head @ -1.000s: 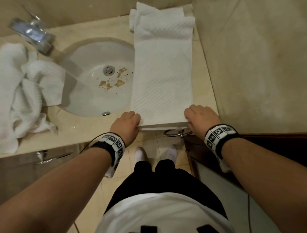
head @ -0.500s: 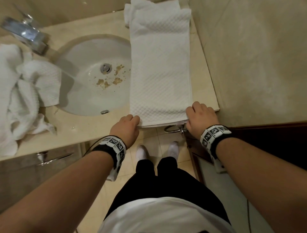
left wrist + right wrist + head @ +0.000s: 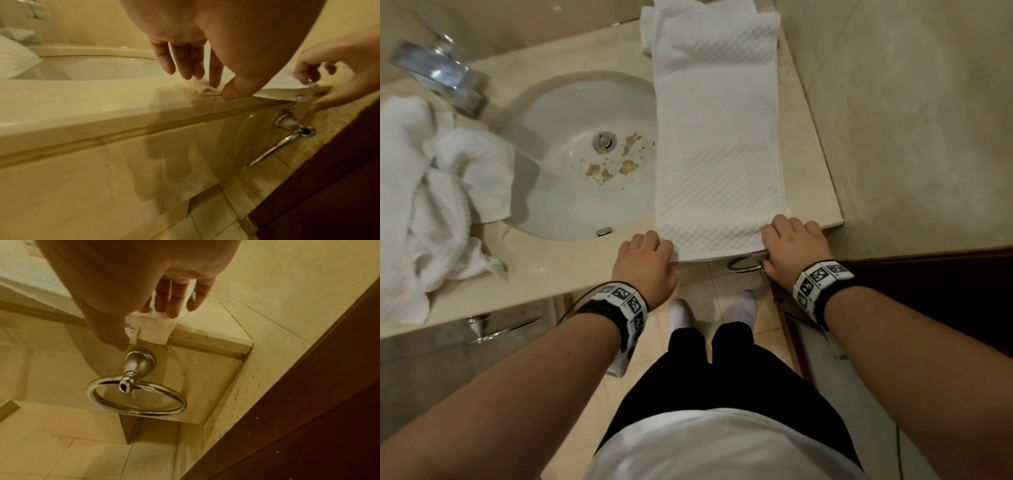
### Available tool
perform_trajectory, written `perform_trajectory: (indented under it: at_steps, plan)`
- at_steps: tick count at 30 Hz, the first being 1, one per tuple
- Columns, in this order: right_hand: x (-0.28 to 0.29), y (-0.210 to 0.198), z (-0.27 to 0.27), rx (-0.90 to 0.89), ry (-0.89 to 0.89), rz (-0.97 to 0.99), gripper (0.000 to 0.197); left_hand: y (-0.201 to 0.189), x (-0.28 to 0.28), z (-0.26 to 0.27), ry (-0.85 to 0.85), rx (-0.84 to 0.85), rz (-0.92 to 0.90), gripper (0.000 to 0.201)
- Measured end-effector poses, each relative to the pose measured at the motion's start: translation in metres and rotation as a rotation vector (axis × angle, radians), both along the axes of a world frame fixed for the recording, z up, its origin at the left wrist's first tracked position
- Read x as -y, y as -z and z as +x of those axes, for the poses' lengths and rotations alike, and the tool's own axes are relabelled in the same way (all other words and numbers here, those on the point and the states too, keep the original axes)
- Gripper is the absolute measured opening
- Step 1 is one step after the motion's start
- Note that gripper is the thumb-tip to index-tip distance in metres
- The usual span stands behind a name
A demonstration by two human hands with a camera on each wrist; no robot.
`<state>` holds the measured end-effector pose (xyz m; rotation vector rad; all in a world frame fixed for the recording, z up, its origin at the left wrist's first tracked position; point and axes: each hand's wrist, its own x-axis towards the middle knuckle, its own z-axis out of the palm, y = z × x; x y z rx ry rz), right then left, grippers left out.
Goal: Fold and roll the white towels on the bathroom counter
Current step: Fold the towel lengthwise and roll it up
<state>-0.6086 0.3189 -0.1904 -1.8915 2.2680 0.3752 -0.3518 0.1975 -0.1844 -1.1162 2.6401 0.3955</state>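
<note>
Head view: a folded white towel (image 3: 717,137) lies lengthwise on the counter (image 3: 565,270) right of the sink (image 3: 582,161), its near edge at the counter's front lip. The left hand (image 3: 645,263) and right hand (image 3: 794,245) hold its two near corners; a crumpled towel pile (image 3: 431,192) lies left. Left wrist view alone shows thumb and fingers pinching the left corner. Right wrist view alone shows the towel ring (image 3: 136,396) below and a label at the pinched right corner.
</note>
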Motion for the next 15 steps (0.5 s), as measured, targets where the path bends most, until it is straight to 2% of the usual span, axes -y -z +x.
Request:
perform_trajectory:
  at_steps: [4,6,9,12,13,15]
  plan:
    - [0.003,0.010,0.009,-0.070,0.057,-0.007,0.034,-0.003,-0.015,-0.021,0.218,-0.106,-0.049,0.040]
    - [0.005,0.012,0.010,-0.086,0.064,-0.011,0.033,0.000,-0.020,-0.030,0.289,-0.103,-0.050,0.044]
    - [0.005,0.008,0.010,-0.090,0.073,0.017,0.039,0.002,-0.019,-0.034,0.263,-0.067,-0.043,0.052]
    - [0.005,0.007,0.013,-0.103,0.082,0.058,0.060,0.000,-0.012,-0.034,0.250,-0.043,-0.025,0.054]
    - [0.004,0.008,0.016,-0.113,0.093,0.059,0.061,-0.001,-0.010,-0.034,0.257,-0.048,-0.019,0.052]
    - [0.005,0.011,0.022,-0.135,0.128,0.029,0.047,-0.001,-0.006,-0.033,0.273,-0.063,-0.011,0.049]
